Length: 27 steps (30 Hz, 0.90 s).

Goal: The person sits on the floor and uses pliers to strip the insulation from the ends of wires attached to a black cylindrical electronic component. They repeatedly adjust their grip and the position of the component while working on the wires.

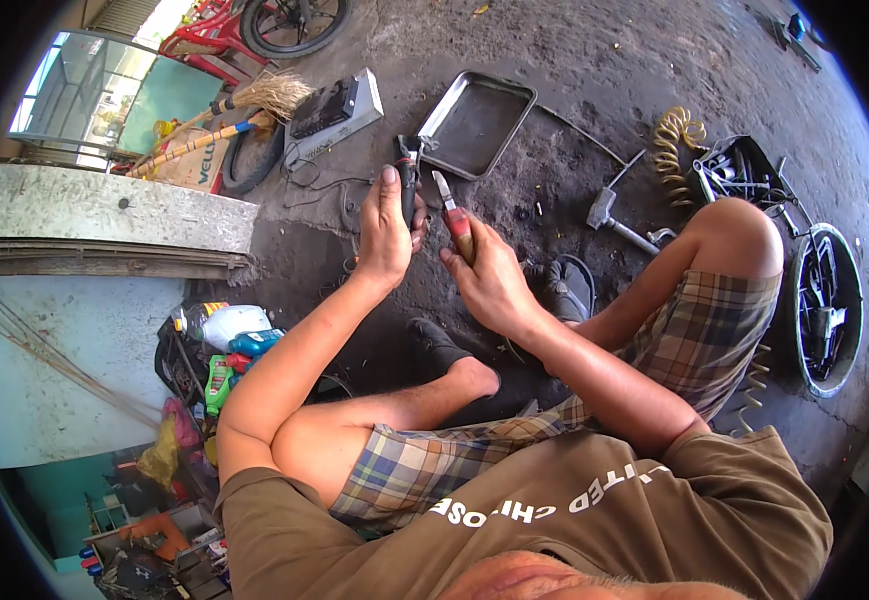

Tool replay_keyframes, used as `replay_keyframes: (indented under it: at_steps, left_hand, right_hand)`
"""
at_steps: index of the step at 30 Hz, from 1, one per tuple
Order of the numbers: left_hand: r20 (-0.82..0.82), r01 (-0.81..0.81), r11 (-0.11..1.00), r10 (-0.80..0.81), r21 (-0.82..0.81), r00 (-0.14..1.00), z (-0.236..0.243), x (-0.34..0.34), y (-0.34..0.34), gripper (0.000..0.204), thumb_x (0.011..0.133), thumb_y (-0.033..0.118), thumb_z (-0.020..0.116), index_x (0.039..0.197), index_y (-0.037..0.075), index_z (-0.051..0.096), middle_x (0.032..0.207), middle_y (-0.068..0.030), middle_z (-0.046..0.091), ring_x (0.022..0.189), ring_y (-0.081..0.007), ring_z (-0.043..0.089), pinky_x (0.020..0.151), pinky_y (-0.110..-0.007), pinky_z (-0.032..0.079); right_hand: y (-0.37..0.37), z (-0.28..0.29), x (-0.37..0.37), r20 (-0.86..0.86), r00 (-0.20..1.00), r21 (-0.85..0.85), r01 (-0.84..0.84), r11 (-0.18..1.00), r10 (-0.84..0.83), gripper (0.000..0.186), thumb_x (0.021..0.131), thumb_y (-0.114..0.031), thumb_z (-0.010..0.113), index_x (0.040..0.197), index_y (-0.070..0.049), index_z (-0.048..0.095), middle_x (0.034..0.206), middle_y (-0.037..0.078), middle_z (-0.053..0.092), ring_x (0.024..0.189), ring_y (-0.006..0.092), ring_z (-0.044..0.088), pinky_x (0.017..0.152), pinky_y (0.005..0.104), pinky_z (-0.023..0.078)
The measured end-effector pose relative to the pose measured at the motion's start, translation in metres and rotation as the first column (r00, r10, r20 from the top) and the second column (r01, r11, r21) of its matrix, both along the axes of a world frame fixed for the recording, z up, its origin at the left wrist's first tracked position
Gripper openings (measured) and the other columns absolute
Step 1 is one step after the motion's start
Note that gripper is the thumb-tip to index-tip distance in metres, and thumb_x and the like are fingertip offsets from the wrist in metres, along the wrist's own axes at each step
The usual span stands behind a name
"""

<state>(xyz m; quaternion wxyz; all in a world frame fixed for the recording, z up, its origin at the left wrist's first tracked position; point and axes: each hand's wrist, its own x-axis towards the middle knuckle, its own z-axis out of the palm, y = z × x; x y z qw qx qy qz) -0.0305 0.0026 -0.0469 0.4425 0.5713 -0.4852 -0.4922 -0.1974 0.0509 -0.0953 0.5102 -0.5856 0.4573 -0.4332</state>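
My left hand (386, 238) is wrapped round a black cylindrical part (408, 185) with a metal bracket-like top and a reddish ring near it. The part stands roughly upright in my grip, and my palm hides some of it. To its right, my right hand (495, 283) is closed on the handle of a short-bladed knife (458, 222). The handle is red and tan, and its silvery blade points up and away from me. A small gap separates the blade from the black part. Both hands are raised over the dark ground in front of my knees.
Beyond my hands lie a metal tray (482, 125) and a grey box (339, 115) with cables. A T-shaped tool (606, 206), a coiled yellow hose (676, 150) and a tool-filled black container (749, 180) are on the right, near a round basin (852, 300). Bottles (236, 327) crowd the left.
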Motion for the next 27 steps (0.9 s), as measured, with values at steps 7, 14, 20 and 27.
replay_keyframes:
  at_steps: [7,14,20,27]
  left_hand:
    - [0.31,-0.035,0.978,0.099,-0.208,0.945,-0.011,0.0,0.0,0.053,0.115,0.055,0.036,0.103,0.007,0.055,0.068,0.0003,0.055,0.052,-0.0085,0.05,0.047,-0.027,0.04]
    - [0.36,-0.018,0.946,0.14,-0.324,0.923,-0.02,-0.014,0.007,0.043,0.117,0.044,0.039,0.109,0.005,0.054,0.074,-0.003,0.058,0.058,-0.0114,0.052,0.054,-0.032,0.042]
    - [0.49,0.079,0.875,0.191,-0.478,0.85,-0.034,-0.016,0.002,0.041,0.116,0.042,0.041,0.11,0.004,0.056,0.077,-0.011,0.06,0.063,-0.0241,0.057,0.061,-0.041,0.046]
    - [0.398,0.073,0.938,0.073,-0.34,0.914,-0.04,-0.014,0.003,0.047,0.116,0.048,0.039,0.102,0.007,0.055,0.079,-0.0007,0.056,0.066,-0.0089,0.052,0.057,-0.029,0.041]
  right_hand:
    - [0.013,0.014,0.005,-0.078,0.997,-0.001,-0.023,1.0,0.023,0.063,0.098,-0.014,0.069,0.152,0.006,0.044,0.13,0.033,0.061,0.125,0.0501,0.06,0.107,0.0497,0.047]
    - [0.013,0.017,0.003,-0.068,0.997,0.064,-0.018,0.998,0.022,0.067,0.098,-0.015,0.069,0.154,0.008,0.04,0.131,0.035,0.06,0.123,0.0517,0.059,0.108,0.0506,0.047]
    - [0.012,0.007,0.005,-0.068,0.998,0.093,0.013,0.996,-0.007,0.068,0.1,-0.015,0.065,0.157,0.008,0.036,0.133,0.038,0.058,0.127,0.052,0.057,0.109,0.0507,0.045]
    - [0.009,0.005,0.005,0.009,0.999,0.19,0.03,0.981,-0.032,0.056,0.099,-0.014,0.065,0.148,0.005,0.047,0.113,0.033,0.069,0.111,0.0449,0.068,0.099,0.0487,0.052]
